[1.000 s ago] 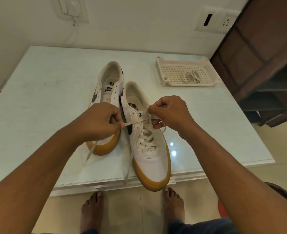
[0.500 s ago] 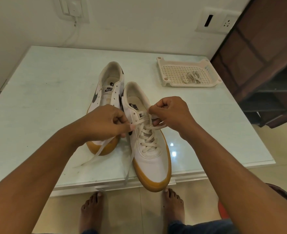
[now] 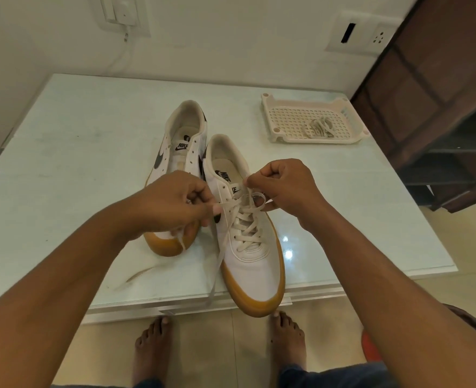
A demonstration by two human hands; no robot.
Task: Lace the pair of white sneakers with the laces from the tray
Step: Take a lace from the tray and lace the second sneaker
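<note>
Both hands are up at the top eyelets of the near sneaker (image 3: 255, 264); the left hand (image 3: 175, 203) has its fingers curled, thumb and forefinger pinching one end of the lace (image 3: 245, 219) just left of the shoe; the right hand (image 3: 284, 189) is closed tight too, gripping a loop of that lace on the other side. The lace criss-crosses most of the way up this shoe; one loose tail runs down past the table's front edge, another lies curled on the table (image 3: 77, 163). The far sneaker (image 3: 181, 152) sits just beside it, touching, eyelets bare. Back right, well apart, the tray (image 3: 266, 116) holds the second lace (image 3: 319, 127), bundled. Bare feet (image 3: 287, 340) show on the floor below.
</note>
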